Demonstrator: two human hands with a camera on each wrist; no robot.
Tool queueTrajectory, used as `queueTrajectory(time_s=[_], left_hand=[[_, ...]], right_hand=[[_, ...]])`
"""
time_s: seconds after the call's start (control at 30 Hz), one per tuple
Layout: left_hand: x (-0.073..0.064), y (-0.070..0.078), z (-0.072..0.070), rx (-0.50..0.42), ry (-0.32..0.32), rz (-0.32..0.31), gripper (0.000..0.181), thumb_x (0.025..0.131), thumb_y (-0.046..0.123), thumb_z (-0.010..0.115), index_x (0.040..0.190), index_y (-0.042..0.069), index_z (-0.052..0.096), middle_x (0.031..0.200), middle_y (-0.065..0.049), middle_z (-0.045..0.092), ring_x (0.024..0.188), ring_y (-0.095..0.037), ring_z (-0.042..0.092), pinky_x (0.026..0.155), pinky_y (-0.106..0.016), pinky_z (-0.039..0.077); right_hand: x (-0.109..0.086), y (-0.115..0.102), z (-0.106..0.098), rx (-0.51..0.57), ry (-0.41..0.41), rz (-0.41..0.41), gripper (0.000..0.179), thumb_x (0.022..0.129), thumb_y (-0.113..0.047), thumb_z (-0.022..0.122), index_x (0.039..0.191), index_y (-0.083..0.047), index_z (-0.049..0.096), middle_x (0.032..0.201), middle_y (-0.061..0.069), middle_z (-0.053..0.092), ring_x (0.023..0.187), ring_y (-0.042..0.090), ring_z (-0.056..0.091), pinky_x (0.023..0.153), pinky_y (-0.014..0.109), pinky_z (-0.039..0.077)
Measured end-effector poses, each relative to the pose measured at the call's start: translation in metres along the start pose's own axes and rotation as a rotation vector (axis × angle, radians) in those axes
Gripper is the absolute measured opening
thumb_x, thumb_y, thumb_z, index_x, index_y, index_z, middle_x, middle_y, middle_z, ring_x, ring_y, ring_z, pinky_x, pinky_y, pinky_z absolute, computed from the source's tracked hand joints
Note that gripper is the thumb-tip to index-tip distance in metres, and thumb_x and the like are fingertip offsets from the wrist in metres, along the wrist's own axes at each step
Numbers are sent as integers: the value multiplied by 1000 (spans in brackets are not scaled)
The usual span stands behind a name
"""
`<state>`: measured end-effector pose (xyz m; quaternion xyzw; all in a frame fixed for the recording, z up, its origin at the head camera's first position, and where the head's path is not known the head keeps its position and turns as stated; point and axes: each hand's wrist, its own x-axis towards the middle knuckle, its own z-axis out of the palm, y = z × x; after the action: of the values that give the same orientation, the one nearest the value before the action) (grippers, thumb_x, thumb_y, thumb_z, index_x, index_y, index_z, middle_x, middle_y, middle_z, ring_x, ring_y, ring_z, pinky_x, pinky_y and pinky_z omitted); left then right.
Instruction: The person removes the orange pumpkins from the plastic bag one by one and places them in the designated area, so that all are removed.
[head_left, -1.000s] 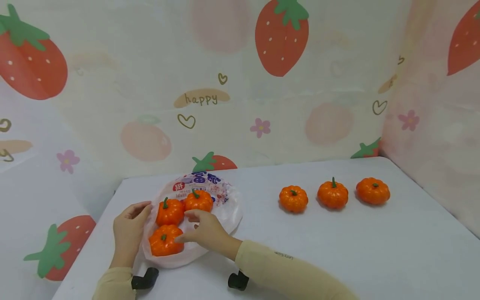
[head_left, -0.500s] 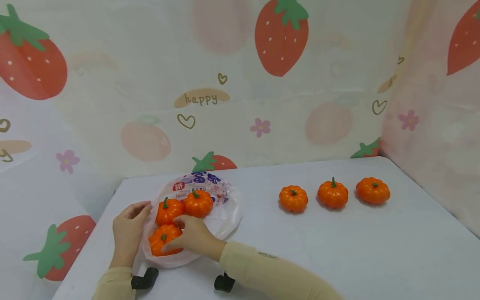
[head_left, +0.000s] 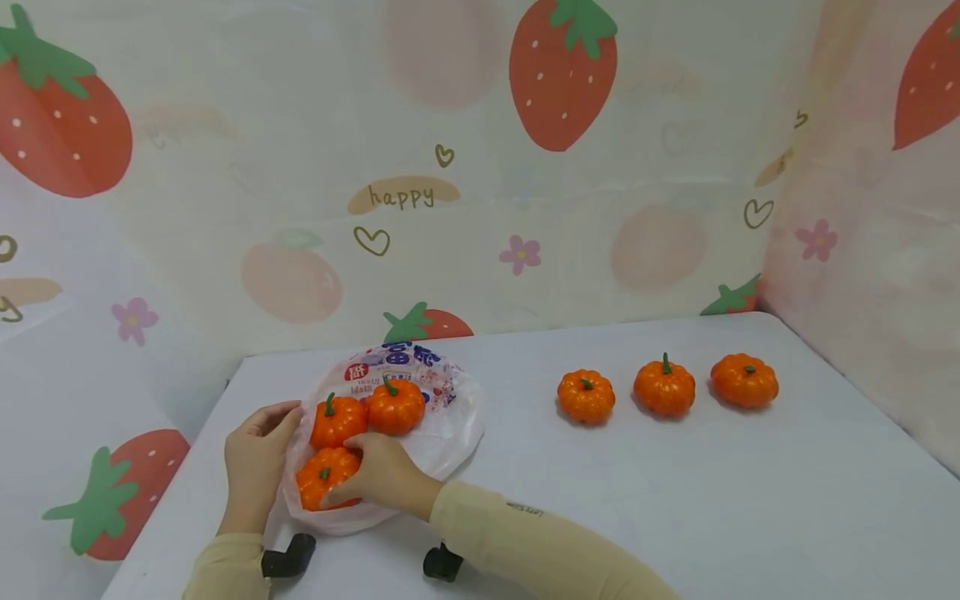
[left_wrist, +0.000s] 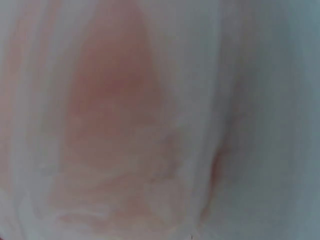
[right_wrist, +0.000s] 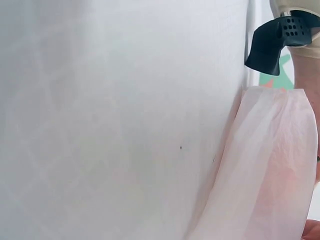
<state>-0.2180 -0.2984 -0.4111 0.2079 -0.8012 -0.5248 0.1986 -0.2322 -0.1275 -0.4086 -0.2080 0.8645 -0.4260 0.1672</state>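
Likely light and hard — the near pumpkin [head_left: 321, 482] suits the right hand's [head_left: 388, 475] side pinch; the left hand [head_left: 257, 458] pinches the bag's [head_left: 452, 433] left edge.

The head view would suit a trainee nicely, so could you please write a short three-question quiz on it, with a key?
1. Count: How many orange pumpkins stand on the table outside the plastic bag?
2. True or false: The right hand has its thumb and fingers on the front pumpkin inside the bag.
3. Multiple choice: Where is the left hand?
A) On a pumpkin outside the bag
B) At the left edge of the bag
C) Out of the head view

Key: 1. Three; 2. True; 3. B
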Motion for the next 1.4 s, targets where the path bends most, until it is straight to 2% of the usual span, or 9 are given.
queueTrajectory(time_s=[0.33, 0.57, 0.8, 1.0, 1.23, 1.4], left_hand=[[1, -3, -3, -13, -11, -14, 47, 96, 49, 60, 125, 13, 68, 122, 0, 67, 95, 3, 56, 78, 0, 46], [0, -2, -3, 8, 0, -16, 46, 96, 47, 60, 125, 13, 68, 126, -4, 66, 95, 4, 56, 78, 0, 46], [3, -1, -1, 6, 10, -1, 44, 96, 45, 62, 125, 11, 68, 121, -2, 67, 92, 5, 56, 77, 0, 46], [4, 0, 1, 15, 18, 15, 41, 96, 41, 63, 122, 11, 69, 112, 5, 71, 89, 9, 56, 77, 1, 45], [4, 0, 0, 35, 12, 7, 42, 97, 43, 61, 124, 12, 68, 123, -5, 68, 91, 6, 56, 77, 0, 45], [2, -1, 0, 47, -1, -1, 43, 97, 44, 60, 125, 12, 68, 126, -8, 67, 91, 6, 56, 77, 0, 45]], right_hand=[[-1, 2, 0, 16, -13, 3, 64, 76, -31, 87, 133, -12, 62, 128, -2, 65, 113, 9, 60, 102, 27, 51], [-8, 1, -9, 48, -6, 13, 66, 75, -31, 87, 133, -13, 62, 132, -3, 64, 118, 11, 58, 103, 29, 51], [-19, 2, -31, 32, 18, -21, 69, 74, -34, 88, 134, -13, 61, 127, -1, 66, 113, 12, 60, 101, 30, 52], [-33, 14, -52, 88, 36, -46, 72, 75, -30, 88, 137, -9, 59, 132, 5, 65, 120, 20, 60, 102, 33, 53], [-50, 31, -78, 139, 53, -49, 70, 75, -26, 88, 136, -7, 59, 134, 9, 62, 123, 28, 60, 99, 39, 55], [-67, 48, -97, 156, 80, -40, 70, 74, -23, 88, 136, -7, 59, 136, 12, 61, 123, 33, 59, 100, 45, 54]])
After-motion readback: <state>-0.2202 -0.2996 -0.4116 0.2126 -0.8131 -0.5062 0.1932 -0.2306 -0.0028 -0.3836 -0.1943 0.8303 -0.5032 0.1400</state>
